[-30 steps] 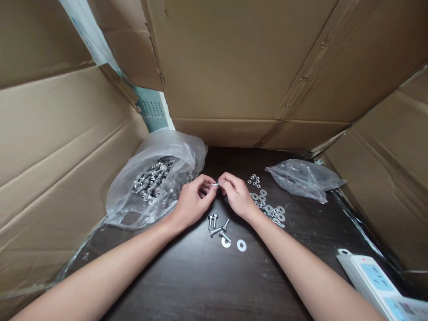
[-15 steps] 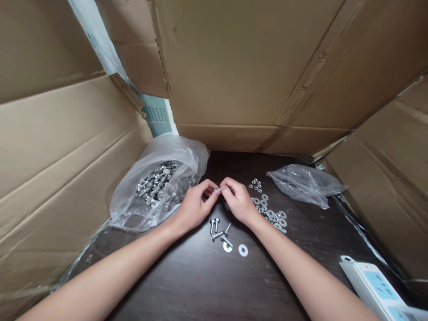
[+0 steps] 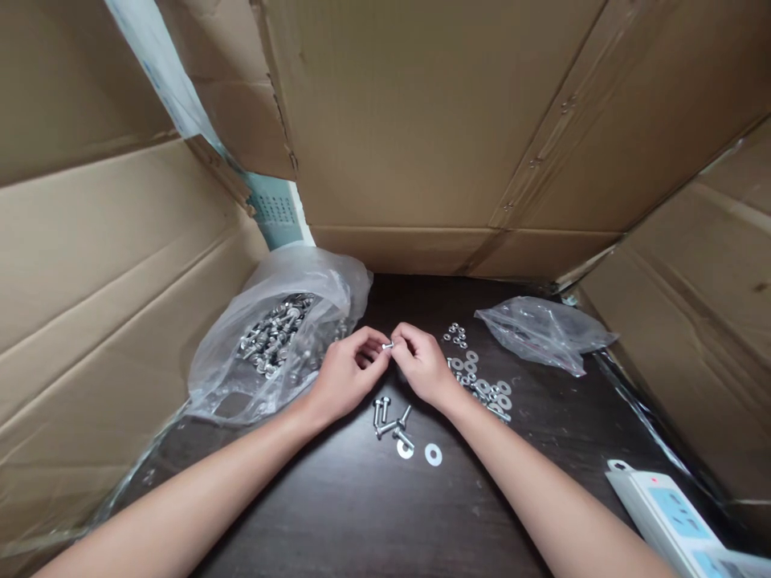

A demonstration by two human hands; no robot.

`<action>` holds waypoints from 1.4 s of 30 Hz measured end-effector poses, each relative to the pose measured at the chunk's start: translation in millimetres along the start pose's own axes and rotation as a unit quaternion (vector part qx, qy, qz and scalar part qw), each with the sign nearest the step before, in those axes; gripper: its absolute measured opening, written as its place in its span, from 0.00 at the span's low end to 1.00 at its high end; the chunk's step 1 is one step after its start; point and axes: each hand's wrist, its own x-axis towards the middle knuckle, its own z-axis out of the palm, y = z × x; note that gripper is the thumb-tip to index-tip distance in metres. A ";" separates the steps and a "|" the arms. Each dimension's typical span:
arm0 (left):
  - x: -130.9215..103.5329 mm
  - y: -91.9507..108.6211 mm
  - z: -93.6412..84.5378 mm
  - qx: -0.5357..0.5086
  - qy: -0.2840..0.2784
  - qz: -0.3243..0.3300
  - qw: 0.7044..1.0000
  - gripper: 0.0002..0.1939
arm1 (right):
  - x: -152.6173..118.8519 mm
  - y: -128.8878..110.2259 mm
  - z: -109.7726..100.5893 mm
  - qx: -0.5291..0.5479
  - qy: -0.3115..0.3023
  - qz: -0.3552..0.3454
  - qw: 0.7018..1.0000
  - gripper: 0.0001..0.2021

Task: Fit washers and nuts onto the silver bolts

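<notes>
My left hand (image 3: 351, 371) pinches one end of a small silver bolt (image 3: 387, 346) between thumb and fingertips. At the bolt's other end, the fingers of my right hand (image 3: 422, 365) are closed round it; any small part under those fingertips is hidden. Just below the hands, several loose bolts (image 3: 387, 427) lie in a group on the dark table. One bolt rests partly over a flat washer (image 3: 405, 449), and a second washer (image 3: 433, 454) lies flat to its right. Right of my right hand are small nuts (image 3: 456, 335) and a pile of washers and fasteners (image 3: 483, 388).
An open plastic bag (image 3: 210, 365) full of bolts (image 3: 274, 333) stands at the left. A flatter clear bag (image 3: 542, 329) lies at the back right. A white power strip (image 3: 675, 514) is at the lower right. Cardboard walls (image 3: 434, 120) enclose the dark table (image 3: 361, 514).
The view has shifted slightly. Both hands stay together, with the fingertips a little farther apart and more of the bolt showing between them.
</notes>
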 end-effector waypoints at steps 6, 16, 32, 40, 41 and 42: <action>0.0 -0.6 -2.2 -0.009 -0.003 0.003 1.000 0.05 | 0.1 -3.1 0.4 -0.004 -0.001 -0.006 1.000 0.10; -0.2 -0.9 0.0 -0.002 0.013 -0.004 1.000 0.06 | 0.4 -1.5 -2.4 0.069 0.016 0.046 0.996 0.15; 0.6 -0.7 -1.5 0.068 0.004 0.042 0.997 0.04 | 0.2 -2.2 -3.3 0.076 0.000 0.043 0.996 0.07; -0.2 0.3 -1.6 0.061 -0.005 0.037 0.997 0.04 | -0.7 -2.2 -1.4 0.038 -0.007 0.052 0.998 0.17; -0.2 0.5 -1.7 0.061 -0.004 0.037 0.997 0.04 | -0.6 -1.9 -0.9 0.041 -0.006 0.057 0.998 0.19; -0.2 0.7 -1.8 0.062 -0.003 0.037 0.997 0.05 | -0.5 -1.5 -0.6 0.047 -0.004 0.061 0.997 0.20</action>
